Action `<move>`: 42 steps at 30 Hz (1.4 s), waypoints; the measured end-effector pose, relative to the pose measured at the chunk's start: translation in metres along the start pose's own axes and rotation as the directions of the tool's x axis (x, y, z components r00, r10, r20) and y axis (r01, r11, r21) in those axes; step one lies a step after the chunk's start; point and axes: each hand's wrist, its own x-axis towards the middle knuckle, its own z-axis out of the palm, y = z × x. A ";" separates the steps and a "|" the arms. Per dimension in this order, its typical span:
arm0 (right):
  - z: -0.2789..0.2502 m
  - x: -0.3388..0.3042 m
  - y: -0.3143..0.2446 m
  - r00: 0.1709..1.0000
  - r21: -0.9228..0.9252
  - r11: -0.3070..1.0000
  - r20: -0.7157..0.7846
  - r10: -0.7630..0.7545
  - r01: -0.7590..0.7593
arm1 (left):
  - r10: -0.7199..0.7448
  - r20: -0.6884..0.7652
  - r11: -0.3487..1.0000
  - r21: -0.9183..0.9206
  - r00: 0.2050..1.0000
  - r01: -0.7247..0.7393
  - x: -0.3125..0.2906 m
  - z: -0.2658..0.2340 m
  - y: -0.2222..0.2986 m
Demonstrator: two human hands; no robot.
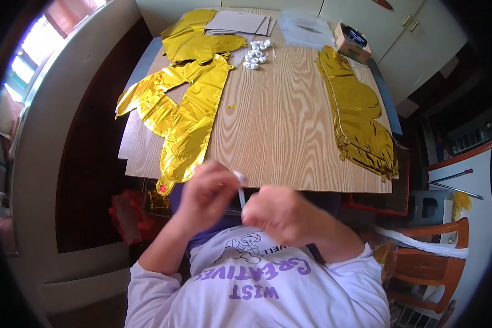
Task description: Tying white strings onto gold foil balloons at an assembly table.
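My left hand point(206, 191) is closed in a pinch at the table's near edge, with a small white roll of ribbon point(239, 177) at its fingertips. A narrow white strip runs down from this roll to my right hand point(279, 214), which is closed around its lower end and a little blurred. Just beyond my left hand lies a flat gold foil balloon point(194, 117), its red-marked tip near the table edge. Several small white rolls point(255, 57) sit in a cluster toward the far side of the table.
Another gold foil balloon point(194, 41) lies at the far left, and a stack of folded ones point(358, 104) at the right. Grey cards point(238, 23), clear plastic bags point(306, 30) and a cardboard box point(352, 42) line the far edge. A wooden chair point(432, 268) stands at right.
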 end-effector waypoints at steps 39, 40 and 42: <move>-0.004 0.005 0.031 0.956 0.252 0.924 0.116 0.268 -0.289 | -0.056 0.251 0.798 -0.570 0.966 0.194 -0.005 -0.002 0.024; 0.002 0.000 0.027 0.946 0.285 0.909 0.199 0.255 -0.305 | -0.148 0.203 0.625 -0.740 0.968 0.251 -0.006 -0.003 0.020; 0.000 -0.001 0.018 0.986 0.297 0.941 0.077 0.146 -0.162 | -0.286 -0.065 0.859 -0.461 0.956 0.225 -0.004 -0.003 0.012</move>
